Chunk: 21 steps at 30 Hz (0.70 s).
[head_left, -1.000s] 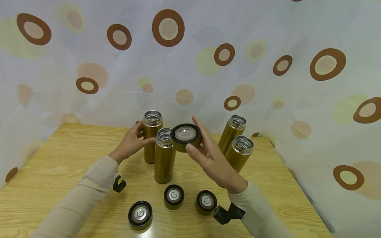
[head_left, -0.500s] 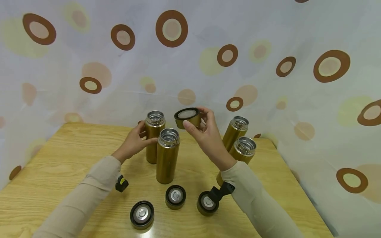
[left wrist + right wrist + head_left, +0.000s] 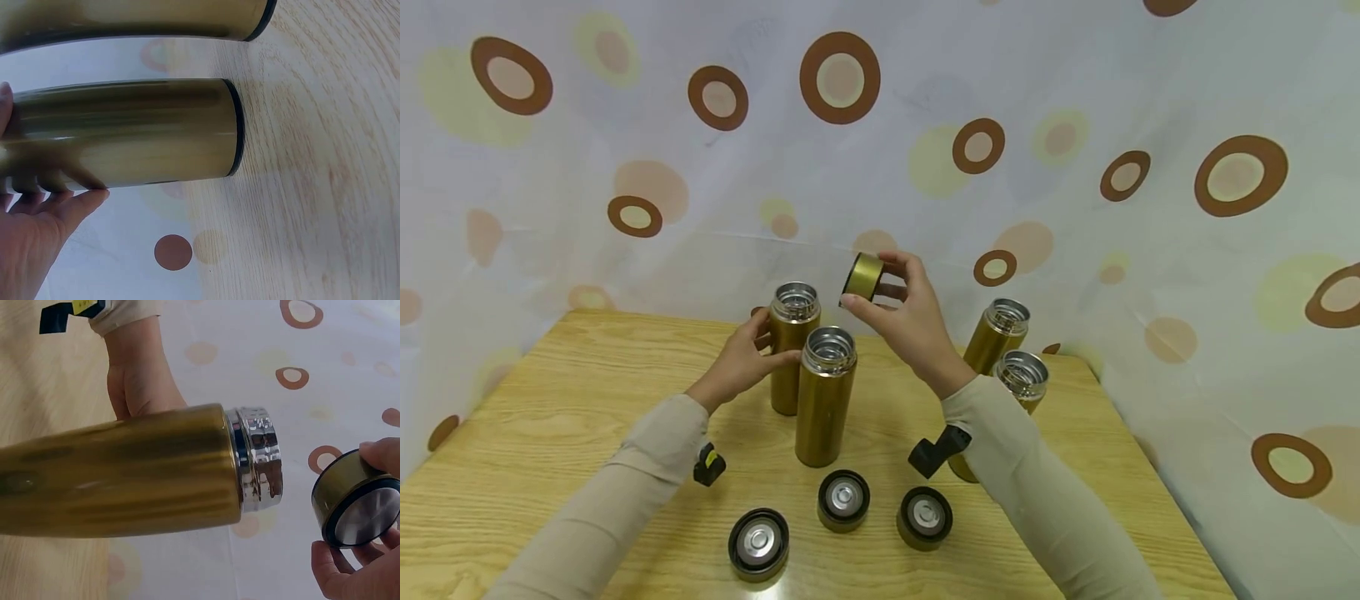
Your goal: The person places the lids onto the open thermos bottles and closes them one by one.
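My left hand (image 3: 741, 360) grips the upper part of the back-left gold flask (image 3: 785, 379), which stands upright with an uncapped steel mouth. In the left wrist view, its fingers curl along one side of that flask's body (image 3: 131, 134). Just in front stands a second uncapped gold flask (image 3: 822, 408). Above and right of both mouths, my right hand (image 3: 912, 321) holds a gold lid (image 3: 866, 275) between thumb and fingers, tipped onto its edge. The right wrist view shows the lid (image 3: 342, 487) apart from a flask's threaded neck (image 3: 259, 459), its silvery underside partly visible.
Two more uncapped flasks stand at right, one behind (image 3: 992, 333) and one in front (image 3: 1024, 379), partly covered by the right forearm. Three lids, left (image 3: 758, 546), middle (image 3: 844, 500) and right (image 3: 924, 518), lie underside up near the front of the wooden table (image 3: 572, 442). A patterned cloth (image 3: 730, 183) hangs behind.
My right hand has risen and turned the lid from underside up to on edge, its gold side now showing. My left hand keeps its grip on the back-left flask.
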Available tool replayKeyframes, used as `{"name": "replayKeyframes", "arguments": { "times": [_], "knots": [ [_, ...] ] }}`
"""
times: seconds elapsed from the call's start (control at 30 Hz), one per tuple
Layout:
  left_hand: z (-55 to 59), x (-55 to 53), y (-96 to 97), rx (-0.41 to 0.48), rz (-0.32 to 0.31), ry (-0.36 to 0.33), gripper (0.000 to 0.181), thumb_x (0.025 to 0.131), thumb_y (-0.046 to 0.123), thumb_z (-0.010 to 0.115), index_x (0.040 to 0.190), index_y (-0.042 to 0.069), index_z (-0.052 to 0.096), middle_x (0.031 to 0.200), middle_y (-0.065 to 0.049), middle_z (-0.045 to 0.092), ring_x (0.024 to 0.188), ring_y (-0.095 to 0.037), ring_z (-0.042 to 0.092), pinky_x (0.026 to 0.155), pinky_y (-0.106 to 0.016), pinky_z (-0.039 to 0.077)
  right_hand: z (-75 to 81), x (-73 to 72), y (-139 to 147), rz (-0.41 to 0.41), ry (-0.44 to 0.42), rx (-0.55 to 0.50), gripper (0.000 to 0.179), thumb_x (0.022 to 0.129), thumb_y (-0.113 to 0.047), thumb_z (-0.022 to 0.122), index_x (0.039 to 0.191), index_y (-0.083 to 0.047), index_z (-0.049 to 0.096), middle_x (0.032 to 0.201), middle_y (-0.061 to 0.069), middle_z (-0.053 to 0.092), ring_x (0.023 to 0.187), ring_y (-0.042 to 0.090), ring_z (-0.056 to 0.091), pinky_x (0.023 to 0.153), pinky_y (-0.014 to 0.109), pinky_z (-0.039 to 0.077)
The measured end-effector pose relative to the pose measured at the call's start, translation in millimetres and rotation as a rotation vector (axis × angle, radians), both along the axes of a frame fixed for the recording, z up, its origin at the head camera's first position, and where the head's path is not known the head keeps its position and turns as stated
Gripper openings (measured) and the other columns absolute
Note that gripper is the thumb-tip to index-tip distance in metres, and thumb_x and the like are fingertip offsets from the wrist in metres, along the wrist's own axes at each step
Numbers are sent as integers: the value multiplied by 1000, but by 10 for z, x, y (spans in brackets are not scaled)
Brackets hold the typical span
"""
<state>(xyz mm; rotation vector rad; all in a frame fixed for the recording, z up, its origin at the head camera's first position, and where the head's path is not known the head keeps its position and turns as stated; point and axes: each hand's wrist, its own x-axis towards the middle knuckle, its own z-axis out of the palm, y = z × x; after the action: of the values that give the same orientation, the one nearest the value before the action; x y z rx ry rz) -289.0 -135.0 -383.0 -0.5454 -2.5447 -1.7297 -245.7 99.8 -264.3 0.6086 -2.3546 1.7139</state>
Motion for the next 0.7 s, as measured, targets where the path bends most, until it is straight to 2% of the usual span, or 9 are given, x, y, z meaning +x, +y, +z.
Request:
{"name": "replayKeyframes", "arguments": {
  "times": [0.1,0.3,0.5,0.7],
  "knots": [
    [-4,-7,3,2,-1,-3,82,86,25,74,151,13,25,149,-22,34,136,-46,33,109,-56,33,11,-50,-21,-6,18,25,65,85,-24,73,139,-10,39,132,8,47,110,23,55,84,37,55],
    [-5,4,-1,5,2,-14,81,86,23,73,151,14,25,150,-21,33,136,-45,32,108,-56,33,56,-132,-70,3,64,131,64,86,-27,74,142,-17,45,130,5,50,106,21,55,81,35,55],
    [-3,-2,10,14,-12,13,78,86,22,73,150,14,27,149,-21,35,136,-45,33,109,-56,33,138,-180,-132,20,140,277,66,87,-27,73,145,-15,43,137,6,49,110,21,54,88,35,52],
    [-4,-4,-3,17,-14,25,77,88,18,72,150,12,27,148,-23,35,136,-46,32,108,-57,32,181,-258,-252,51,193,397,68,88,-27,72,146,-9,40,135,9,52,108,21,54,86,35,52]
  ]
}}
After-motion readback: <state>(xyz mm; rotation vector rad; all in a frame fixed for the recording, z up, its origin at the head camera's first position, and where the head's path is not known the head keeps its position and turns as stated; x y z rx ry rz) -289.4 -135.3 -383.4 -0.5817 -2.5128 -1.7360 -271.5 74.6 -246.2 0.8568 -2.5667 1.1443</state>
